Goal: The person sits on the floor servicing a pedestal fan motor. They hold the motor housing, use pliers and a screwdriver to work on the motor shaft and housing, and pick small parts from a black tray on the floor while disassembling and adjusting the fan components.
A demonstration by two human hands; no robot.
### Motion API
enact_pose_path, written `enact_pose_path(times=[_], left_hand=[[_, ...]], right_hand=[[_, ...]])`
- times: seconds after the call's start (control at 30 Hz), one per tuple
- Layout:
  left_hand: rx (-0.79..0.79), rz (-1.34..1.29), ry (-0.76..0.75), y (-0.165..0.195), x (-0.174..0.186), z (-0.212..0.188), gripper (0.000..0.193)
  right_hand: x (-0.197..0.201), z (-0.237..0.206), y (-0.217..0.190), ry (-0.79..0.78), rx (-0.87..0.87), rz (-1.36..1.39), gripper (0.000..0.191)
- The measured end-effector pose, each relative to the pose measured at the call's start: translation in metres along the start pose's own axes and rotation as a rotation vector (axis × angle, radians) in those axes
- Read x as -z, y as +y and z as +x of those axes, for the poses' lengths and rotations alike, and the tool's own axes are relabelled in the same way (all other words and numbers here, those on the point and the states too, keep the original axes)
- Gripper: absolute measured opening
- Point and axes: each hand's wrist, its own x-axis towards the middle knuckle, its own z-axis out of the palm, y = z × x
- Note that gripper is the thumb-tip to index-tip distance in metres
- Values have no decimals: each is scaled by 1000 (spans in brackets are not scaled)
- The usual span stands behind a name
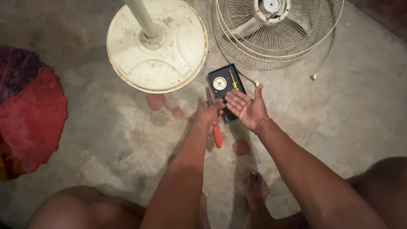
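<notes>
My left hand (208,113) is wrapped tight around pliers (216,127) with red handles, pointing to 12 o'clock. My right hand (248,108) is open flat, palm up, holding something tiny. A black tray (224,85) lies on the floor (339,106) just past both hands, toward 12 o'clock.

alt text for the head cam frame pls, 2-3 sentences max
Seen from above, a person's left hand grips red-handled pliers while the right hand is held open, palm up, over a small black tray on a concrete floor. Nearby stand a cream fan base and a wire fan guard; a red mat lies left.
</notes>
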Motion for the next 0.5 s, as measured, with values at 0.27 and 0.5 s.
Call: enact_pose_path(times=[0.27, 0.5], left_hand=[[8, 51, 84, 2, 2, 6, 14], [-20, 4, 54, -2, 14, 8, 7]], right_hand=[[3, 32, 5, 239, 574, -1418, 20], [-12, 36, 10, 110, 791, -1766, 22]])
